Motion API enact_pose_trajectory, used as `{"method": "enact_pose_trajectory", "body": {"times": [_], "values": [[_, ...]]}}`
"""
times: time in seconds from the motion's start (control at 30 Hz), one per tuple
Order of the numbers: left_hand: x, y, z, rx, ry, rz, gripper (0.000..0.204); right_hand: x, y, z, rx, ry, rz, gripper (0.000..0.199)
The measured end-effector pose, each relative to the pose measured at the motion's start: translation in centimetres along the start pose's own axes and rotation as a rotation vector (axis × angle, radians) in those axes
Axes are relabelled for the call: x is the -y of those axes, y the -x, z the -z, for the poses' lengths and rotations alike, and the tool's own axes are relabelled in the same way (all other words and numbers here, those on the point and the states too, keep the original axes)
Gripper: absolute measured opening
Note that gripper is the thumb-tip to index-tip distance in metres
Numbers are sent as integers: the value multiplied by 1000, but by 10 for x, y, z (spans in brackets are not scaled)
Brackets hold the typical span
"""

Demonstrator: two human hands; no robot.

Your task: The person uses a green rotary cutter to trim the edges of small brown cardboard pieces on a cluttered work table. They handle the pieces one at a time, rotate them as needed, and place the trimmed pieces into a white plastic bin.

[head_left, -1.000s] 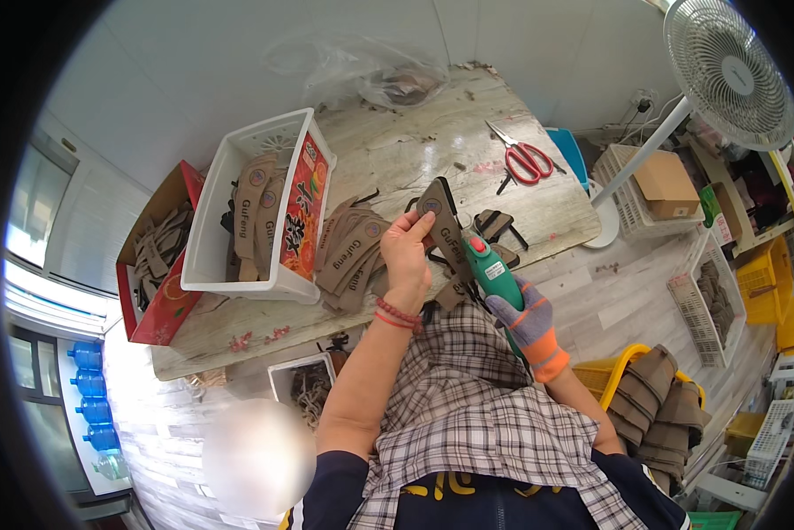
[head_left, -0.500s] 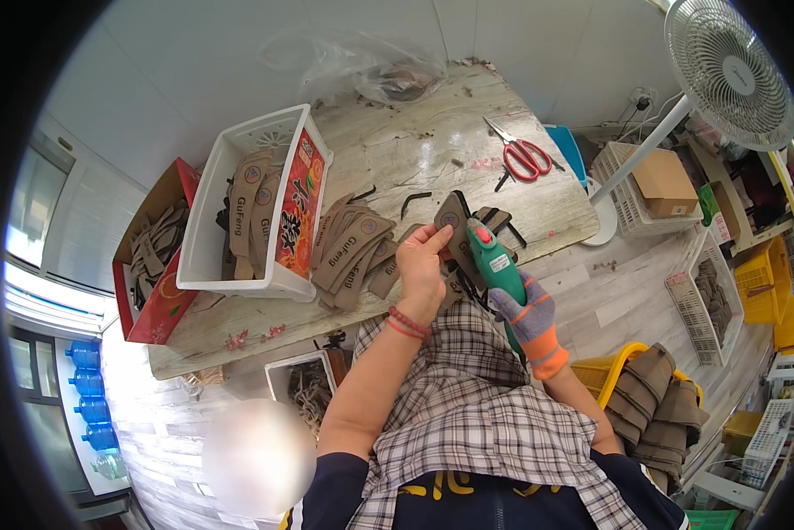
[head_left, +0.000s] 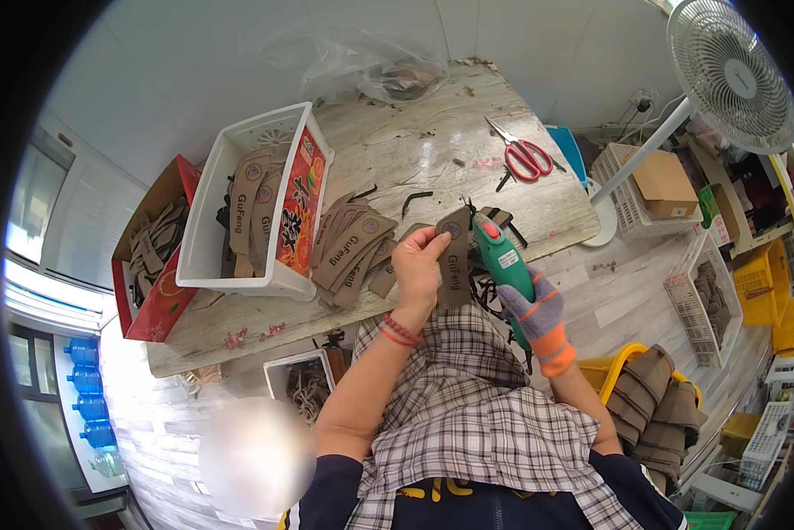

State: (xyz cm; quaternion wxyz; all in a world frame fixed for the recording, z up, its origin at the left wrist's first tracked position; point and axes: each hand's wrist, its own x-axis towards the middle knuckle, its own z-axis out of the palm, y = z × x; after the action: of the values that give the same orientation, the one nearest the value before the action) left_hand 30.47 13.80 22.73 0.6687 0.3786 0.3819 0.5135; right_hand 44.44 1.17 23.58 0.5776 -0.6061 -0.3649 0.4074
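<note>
Between its thumb and fingers, my bare left hand (head_left: 417, 269) pinches the upper part of a grey-brown fabric tab (head_left: 453, 265) with printed lettering and a round badge. The tab hangs lengthwise over the near table edge, face up. My right hand (head_left: 538, 318), in a grey and orange work glove, is wrapped around a green handheld power tool (head_left: 510, 269) with a red button. Its dark tip points away from me, just right of the tab's top end. Left of my left hand lies a fanned pile of similar tabs (head_left: 355, 252).
A white plastic basket (head_left: 247, 288) of tabs stands on the table (head_left: 454, 106), beside a red box (head_left: 169, 309) with more. Red-handled scissors (head_left: 529, 162) lie at the right. A fan (head_left: 737, 78) stands beyond. A yellow basket (head_left: 605, 371) holds brown pieces near my right arm.
The tab in my left hand has swung from a slant by the tool into a straight, fully visible position. My right hand and the tool have shifted slightly right and toward me.
</note>
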Motion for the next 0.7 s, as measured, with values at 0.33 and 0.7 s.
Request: {"method": "enact_pose_trajectory", "body": {"times": [0.33,0.7], "values": [[-27,-20,20,96,-402,-215,16,2,0,9,58,97,29,42],[-69,-32,32,286,-959,-509,17,1,0,12,158,177,101,43]]}}
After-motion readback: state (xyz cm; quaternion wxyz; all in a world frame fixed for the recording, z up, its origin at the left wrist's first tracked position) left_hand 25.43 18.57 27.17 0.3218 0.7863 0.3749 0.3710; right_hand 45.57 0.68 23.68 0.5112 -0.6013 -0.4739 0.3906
